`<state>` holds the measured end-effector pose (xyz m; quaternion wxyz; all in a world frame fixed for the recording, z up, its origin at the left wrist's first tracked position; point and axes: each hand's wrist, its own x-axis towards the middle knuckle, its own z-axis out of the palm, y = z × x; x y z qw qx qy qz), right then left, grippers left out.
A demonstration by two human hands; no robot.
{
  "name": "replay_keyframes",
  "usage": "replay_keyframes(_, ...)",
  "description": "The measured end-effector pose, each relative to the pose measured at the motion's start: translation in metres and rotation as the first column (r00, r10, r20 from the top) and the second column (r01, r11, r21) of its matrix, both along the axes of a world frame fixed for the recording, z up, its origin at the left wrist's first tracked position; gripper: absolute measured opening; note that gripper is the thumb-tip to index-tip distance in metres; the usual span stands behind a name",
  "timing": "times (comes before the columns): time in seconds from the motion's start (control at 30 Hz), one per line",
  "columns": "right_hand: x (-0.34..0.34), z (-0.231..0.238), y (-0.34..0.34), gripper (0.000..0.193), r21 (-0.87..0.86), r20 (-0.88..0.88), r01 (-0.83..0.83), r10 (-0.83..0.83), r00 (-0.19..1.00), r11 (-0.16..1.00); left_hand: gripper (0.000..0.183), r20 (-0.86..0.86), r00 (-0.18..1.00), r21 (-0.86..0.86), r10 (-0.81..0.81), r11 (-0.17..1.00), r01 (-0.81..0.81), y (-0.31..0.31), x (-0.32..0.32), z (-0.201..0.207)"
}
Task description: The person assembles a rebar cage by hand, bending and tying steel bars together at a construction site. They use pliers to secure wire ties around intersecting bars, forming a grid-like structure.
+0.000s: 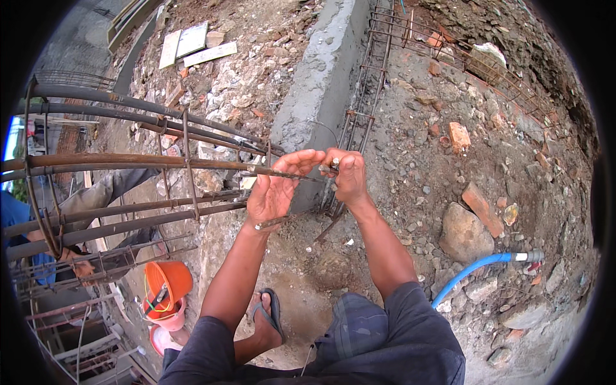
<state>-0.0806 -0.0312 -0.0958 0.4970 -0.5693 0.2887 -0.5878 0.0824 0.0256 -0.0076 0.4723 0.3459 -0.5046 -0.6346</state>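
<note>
My left hand [277, 194] is open beside the end of a rusty rebar cage [102, 159] that comes in from the left. Its fingers are stretched and slightly curved toward my right hand, the thumb apart. A dark rod crosses its palm side; whether the hand touches it I cannot tell. My right hand [350, 182] is closed in a fist around a small metal piece whose ends show by the thumb; its kind is hidden. Both hands are close together above a slimmer rebar cage [364, 117] running along a grey concrete beam [314, 70].
An orange bucket [179, 277] with tools stands lower left. Another person's trousered leg [119, 191] shows behind the bars. At right lie a large stone [466, 234], a long brick [482, 209], a brick piece [459, 136] and a blue hose [471, 267]. Rubble covers the ground [410, 212].
</note>
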Motion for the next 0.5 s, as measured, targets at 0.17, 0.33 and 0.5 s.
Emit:
replay_keyframes(0.17,-0.006,0.004,-0.010,0.098,-0.008,0.083,-0.115,0.115,0.990,0.993,0.103,0.055,0.997,-0.061,-0.055,0.996,0.058,-0.005,0.002,0.000)
replay_keyframes(0.33,-0.013,0.016,-0.011,0.113,0.116,0.081,-0.390,0.383,0.920,0.913,0.113,-0.039,0.998,-0.105,-0.050,0.993,0.046,-0.003,0.003,-0.009)
replay_keyframes(0.5,-0.020,0.015,-0.016,0.105,0.157,0.064,-0.401,0.396,0.916,0.902,0.108,-0.131,0.991,-0.044,-0.003,0.999,-0.003,-0.001,-0.003,-0.011)
